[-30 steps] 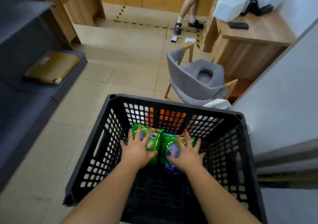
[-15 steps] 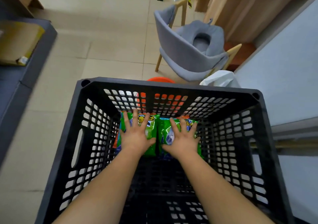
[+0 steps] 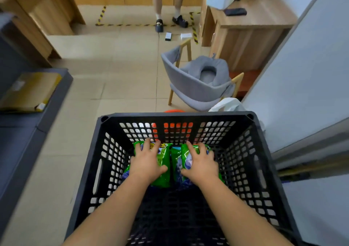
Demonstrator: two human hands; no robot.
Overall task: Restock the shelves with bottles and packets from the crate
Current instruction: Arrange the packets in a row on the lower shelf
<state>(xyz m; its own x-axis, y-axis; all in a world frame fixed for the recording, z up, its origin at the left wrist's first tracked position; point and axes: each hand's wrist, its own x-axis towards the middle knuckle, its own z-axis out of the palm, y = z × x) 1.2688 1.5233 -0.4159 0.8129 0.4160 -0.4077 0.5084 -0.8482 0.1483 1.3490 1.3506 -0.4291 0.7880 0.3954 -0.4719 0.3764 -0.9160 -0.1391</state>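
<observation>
Head view: left hand [image 3: 148,163] curled over left green packet [image 3: 162,177], right hand [image 3: 200,165] curled over right green packet [image 3: 179,158]; both packets at far end of black crate [image 3: 113,162], side by side.

Advice: close thumbs under packet edges, lift straight, clear crate wall.

Hidden: undersides of packets, thumb grip; no bottles seen; shelf at left blurred.
</observation>
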